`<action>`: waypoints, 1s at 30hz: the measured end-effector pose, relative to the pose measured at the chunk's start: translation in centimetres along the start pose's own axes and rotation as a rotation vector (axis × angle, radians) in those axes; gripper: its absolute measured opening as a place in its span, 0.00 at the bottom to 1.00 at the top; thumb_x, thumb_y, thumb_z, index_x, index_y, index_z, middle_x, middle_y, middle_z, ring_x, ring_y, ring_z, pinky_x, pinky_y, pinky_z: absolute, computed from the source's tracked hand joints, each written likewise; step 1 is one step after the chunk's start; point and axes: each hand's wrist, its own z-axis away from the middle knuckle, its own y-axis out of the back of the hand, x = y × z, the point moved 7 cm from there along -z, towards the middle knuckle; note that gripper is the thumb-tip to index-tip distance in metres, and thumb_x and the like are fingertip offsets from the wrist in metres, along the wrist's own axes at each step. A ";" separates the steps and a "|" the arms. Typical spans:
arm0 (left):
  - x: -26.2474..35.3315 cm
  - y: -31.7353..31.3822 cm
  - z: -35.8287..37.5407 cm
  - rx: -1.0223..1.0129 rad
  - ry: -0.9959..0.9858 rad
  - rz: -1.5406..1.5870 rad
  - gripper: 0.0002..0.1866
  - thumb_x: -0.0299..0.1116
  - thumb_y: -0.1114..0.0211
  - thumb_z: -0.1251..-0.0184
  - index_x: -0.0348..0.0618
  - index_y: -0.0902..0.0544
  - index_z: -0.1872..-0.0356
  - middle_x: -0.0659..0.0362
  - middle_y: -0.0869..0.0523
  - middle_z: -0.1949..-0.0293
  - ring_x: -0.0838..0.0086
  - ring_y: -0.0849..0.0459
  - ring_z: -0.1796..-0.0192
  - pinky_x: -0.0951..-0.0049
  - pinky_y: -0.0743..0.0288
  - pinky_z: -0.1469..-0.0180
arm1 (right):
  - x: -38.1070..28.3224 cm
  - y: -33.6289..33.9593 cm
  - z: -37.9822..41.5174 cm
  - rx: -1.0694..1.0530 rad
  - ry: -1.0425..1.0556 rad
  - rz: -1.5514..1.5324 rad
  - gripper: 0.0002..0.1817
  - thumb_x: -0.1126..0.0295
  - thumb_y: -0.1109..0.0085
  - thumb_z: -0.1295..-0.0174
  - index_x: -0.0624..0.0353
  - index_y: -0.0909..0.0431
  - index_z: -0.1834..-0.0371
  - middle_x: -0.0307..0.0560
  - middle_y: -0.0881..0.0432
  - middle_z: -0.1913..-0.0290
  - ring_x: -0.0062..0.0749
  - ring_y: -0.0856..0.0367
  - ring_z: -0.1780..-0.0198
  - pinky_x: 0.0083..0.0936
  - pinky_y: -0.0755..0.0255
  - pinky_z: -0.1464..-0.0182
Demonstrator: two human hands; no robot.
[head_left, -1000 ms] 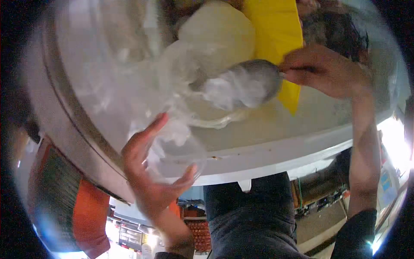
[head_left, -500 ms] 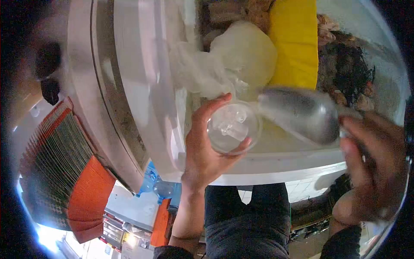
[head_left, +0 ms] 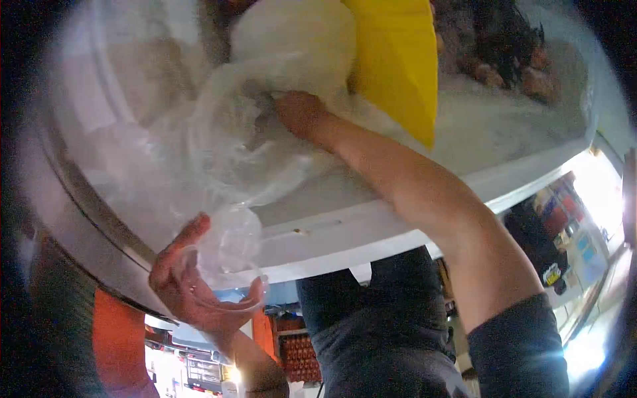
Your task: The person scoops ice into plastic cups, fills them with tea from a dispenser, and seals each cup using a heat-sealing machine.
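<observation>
Low on the left, my left hand [head_left: 192, 292] is wrapped round a clear plastic cup [head_left: 229, 306], thumb and fingers on opposite sides. Clear, shiny material shows at the cup, but blur hides whether it is ice or plastic film. My right hand [head_left: 300, 114] reaches across into the mouth of a translucent plastic bag [head_left: 222, 159]. It grips a metal scoop [head_left: 263, 114], whose front end is blurred and partly hidden in the bag. The bag lies inside a white chest freezer [head_left: 371, 245], against a rounded whitish bundle [head_left: 298, 33].
A yellow panel [head_left: 398, 66] stands upright in the freezer, right of the bag. Beyond it lie dark and brownish items [head_left: 491, 66] I cannot identify. The freezer's front rim runs below my right forearm. Orange folded material [head_left: 119, 338] hangs at lower left.
My right hand has swung the scoop from the right side leftward into the bag. My left hand and the cup have shifted down and left in view. The camera view has turned.
</observation>
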 end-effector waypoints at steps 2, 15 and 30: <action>-0.6 -0.2 1.5 -0.109 -0.038 -0.357 0.44 0.56 0.29 0.53 0.40 0.26 0.34 0.45 0.23 0.37 0.51 0.26 0.37 0.50 0.32 0.34 | 0.4 -2.2 -3.0 0.048 -0.070 -0.054 0.17 0.69 0.55 0.29 0.66 0.17 0.50 0.65 0.15 0.49 0.60 0.16 0.47 0.50 0.22 0.43; 0.8 -0.1 -2.3 -0.004 0.074 0.034 0.45 0.38 0.17 0.61 0.42 0.30 0.37 0.44 0.21 0.41 0.54 0.17 0.42 0.59 0.21 0.38 | 2.5 5.4 4.2 -0.045 0.368 -0.275 0.18 0.59 0.48 0.25 0.64 0.17 0.55 0.53 0.16 0.68 0.49 0.17 0.63 0.42 0.25 0.54; 2.6 -5.4 -7.7 -0.118 0.213 0.120 0.42 0.26 0.19 0.55 0.42 0.29 0.34 0.50 0.21 0.38 0.57 0.21 0.35 0.60 0.29 0.31 | -8.7 30.0 23.1 0.064 0.219 0.077 0.13 0.73 0.34 0.39 0.65 0.17 0.52 0.55 0.15 0.62 0.50 0.14 0.63 0.37 0.22 0.63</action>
